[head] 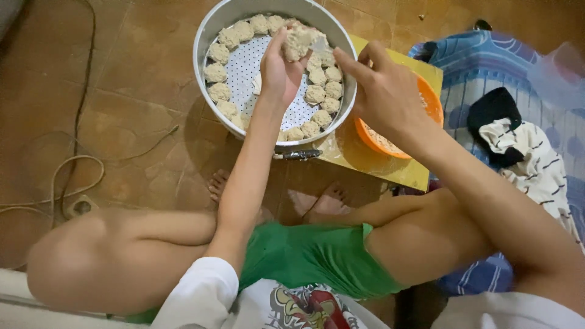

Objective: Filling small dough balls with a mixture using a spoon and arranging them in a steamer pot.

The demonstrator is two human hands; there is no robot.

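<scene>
Gripping a dumpling [298, 41], left hand [277, 70]; right hand [381, 91] loosely empty over brown floor tiles [140, 73].

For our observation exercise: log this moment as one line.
left hand: holds dumpling over steamer tray | right hand: open, beside it | orange bowl: underneath

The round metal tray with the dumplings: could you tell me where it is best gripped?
Probably the raised rim of the metal tray, on its bare left side, coming from the left. The left hand holding a dumpling and the right hand crowd the right.
</scene>
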